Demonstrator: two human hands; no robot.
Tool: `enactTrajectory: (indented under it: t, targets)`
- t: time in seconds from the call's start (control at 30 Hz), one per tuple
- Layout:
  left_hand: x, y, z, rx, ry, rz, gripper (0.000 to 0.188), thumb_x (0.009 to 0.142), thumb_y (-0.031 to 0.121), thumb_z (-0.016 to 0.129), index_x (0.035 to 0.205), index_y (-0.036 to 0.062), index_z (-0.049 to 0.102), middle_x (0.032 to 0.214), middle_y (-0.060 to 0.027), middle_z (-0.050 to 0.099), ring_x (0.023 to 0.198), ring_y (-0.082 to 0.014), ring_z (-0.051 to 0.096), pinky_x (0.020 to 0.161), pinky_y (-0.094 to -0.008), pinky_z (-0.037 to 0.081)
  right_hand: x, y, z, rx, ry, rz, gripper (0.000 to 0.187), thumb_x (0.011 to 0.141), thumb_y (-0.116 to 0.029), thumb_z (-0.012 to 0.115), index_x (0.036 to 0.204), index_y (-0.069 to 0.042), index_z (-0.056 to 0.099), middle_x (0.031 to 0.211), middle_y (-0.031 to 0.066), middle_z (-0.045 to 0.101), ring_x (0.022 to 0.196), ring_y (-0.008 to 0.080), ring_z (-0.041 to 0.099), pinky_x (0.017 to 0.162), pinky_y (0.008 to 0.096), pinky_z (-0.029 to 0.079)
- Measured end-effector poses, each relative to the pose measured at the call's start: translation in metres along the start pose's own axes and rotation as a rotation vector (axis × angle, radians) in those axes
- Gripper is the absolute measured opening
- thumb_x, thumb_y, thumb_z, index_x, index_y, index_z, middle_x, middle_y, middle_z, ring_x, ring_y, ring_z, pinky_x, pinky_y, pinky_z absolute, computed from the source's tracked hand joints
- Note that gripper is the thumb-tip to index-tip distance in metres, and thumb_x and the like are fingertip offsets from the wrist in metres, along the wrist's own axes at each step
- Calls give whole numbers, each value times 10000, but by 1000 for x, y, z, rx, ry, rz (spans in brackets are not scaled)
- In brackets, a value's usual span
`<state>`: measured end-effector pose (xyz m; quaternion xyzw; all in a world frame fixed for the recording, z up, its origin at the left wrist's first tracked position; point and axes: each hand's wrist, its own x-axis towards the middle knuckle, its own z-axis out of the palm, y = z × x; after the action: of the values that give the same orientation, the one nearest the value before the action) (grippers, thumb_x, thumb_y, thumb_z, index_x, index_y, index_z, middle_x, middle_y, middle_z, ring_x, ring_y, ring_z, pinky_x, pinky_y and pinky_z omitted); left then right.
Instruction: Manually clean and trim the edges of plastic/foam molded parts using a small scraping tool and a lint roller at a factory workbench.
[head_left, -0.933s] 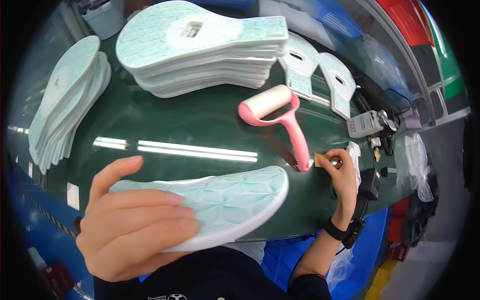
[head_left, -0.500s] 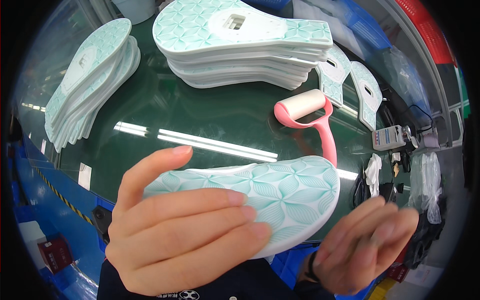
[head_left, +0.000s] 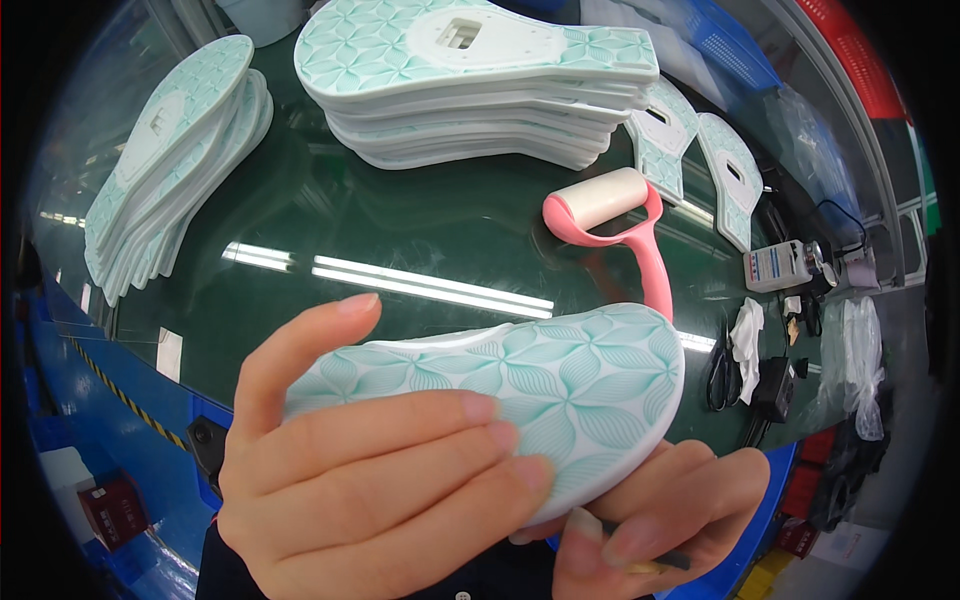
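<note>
A white plastic panel (head_left: 590, 390) with a pale green petal pattern is tilted above the near table edge, its rounded end to the right. My left hand (head_left: 370, 480) grips it, fingers laid across the patterned face and the index finger raised. My right hand (head_left: 670, 520) is at the panel's lower right edge, fingers pinched together. Something thin and dark shows between those fingers, too small to name. Just beyond the panel lies a lint roller (head_left: 610, 205) with a pink handle, whose lower end the panel hides.
A tall stack of matching panels (head_left: 470, 95) stands at the back, and a leaning stack (head_left: 170, 165) at the left. Two smaller patterned pieces (head_left: 735, 180) lie at the far right, near a white bottle (head_left: 775, 267), crumpled tissue (head_left: 745, 345) and a black adapter (head_left: 775, 390).
My right hand has moved left, from beside the panel to its lower edge, with its fingers still pinched. The left hand keeps its hold, and the panel has barely shifted.
</note>
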<state>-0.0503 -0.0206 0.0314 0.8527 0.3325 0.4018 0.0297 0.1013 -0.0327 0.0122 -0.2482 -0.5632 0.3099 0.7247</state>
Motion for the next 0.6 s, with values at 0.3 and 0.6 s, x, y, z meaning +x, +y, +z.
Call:
enactTrajectory:
  t: [0.3, 0.6]
  targets:
    - [-2, -2, 6, -39, -32, 13, 108, 716, 118, 650, 754, 66, 562, 689, -46, 607, 658, -166, 597, 887, -546, 366, 0, 1, -20, 57, -132, 17, 189, 750, 34, 614, 873, 20, 471, 715, 112, 568, 642, 178, 596, 569, 251, 496]
    - [-4, -13, 29, -143, 115, 31, 108, 693, 47, 638, 744, 58, 543, 688, -55, 604, 649, -169, 579, 904, -571, 337, 19, 7, -86, -474, 331, 340, 129, 837, -73, 527, 883, -5, 428, 709, 129, 566, 515, 136, 556, 474, 220, 454]
